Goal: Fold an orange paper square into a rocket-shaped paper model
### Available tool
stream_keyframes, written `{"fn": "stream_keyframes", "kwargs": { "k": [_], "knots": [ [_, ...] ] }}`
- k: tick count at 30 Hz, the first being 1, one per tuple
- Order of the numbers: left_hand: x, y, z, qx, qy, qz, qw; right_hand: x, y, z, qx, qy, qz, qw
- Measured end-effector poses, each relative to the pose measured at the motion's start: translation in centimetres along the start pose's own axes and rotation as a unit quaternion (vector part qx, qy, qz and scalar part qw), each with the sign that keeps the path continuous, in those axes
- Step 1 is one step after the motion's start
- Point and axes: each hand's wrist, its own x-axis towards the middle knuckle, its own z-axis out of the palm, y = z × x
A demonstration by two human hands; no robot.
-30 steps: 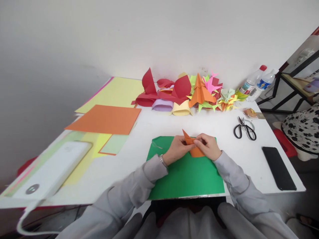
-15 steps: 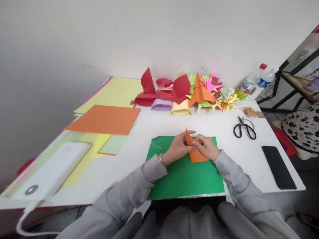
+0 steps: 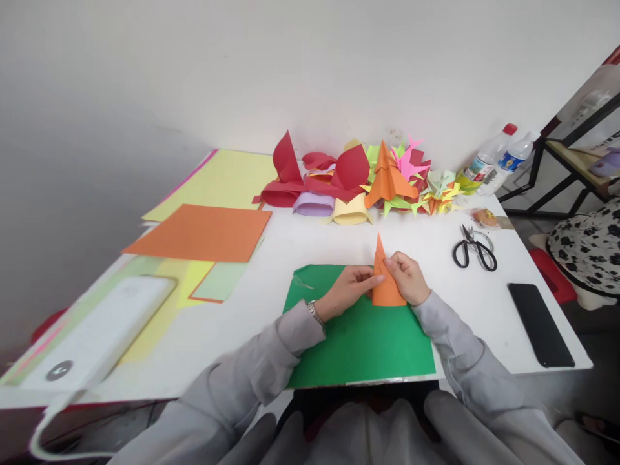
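Between my hands stands a piece of folded orange paper (image 3: pixel 389 292), tapering to a narrow point at its top. My left hand (image 3: pixel 349 289), with a metal watch at the wrist, pinches its left side, some fingers partly behind it. On the opposite edge my right hand (image 3: pixel 409 276) is closed, with its thumb across the front of the paper. Beneath both hands lies a green sheet (image 3: pixel 358 345) on the white table (image 3: pixel 232 336).
Folded paper models, among them an orange paper plane (image 3: pixel 387 177), line the wall. Black-handled scissors (image 3: pixel 475 248) and a phone (image 3: pixel 541 325) lie on the right. Orange card (image 3: pixel 203 232) and a white device (image 3: pixel 116 329) are left. Two bottles (image 3: pixel 489 155) stand at back right.
The orange paper has turned more upright, its point now higher and further right. My left hand has slid down to its left side; my right hand has moved slightly up along its right edge.
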Motion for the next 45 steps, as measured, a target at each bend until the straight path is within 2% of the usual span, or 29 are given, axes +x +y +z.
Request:
{"fn": "stream_keyframes", "kwargs": {
  "k": [5, 12, 18, 27, 32, 38, 45],
  "knots": [
    [-0.06, -0.24, -0.15, 0.032, 0.005, -0.004, 0.999, 0.20, 0.58, -0.29, 0.029, 0.009, 0.005, 1.000],
    [0.08, -0.69, -0.01, -0.044, 0.026, -0.026, 0.998, 0.22, 0.35, -0.26, 0.029, -0.017, -0.001, 0.999],
    [0.18, -0.46, -0.01, 0.012, 0.044, -0.002, 0.999, 0.20, 0.45, -0.20, 0.017, -0.017, -0.012, 1.000],
    [-0.01, -0.23, 0.16, 0.026, 0.033, 0.003, 0.999, 0.39, 0.03, -0.48, 0.025, 0.023, -0.010, 0.999],
    [0.00, -0.31, 0.30, 0.011, -0.010, -0.024, 1.000, 0.64, 0.29, -0.81, 0.051, 0.049, -0.008, 0.997],
    [-0.02, -0.25, 0.34, 0.013, -0.004, -0.005, 1.000, 0.81, 0.45, -1.00, 0.039, 0.072, -0.028, 0.996],
    [-0.06, -0.24, 0.36, 0.017, -0.029, 0.029, 0.999, 0.93, 0.47, -1.07, 0.039, 0.097, -0.026, 0.994]
  ]
}}
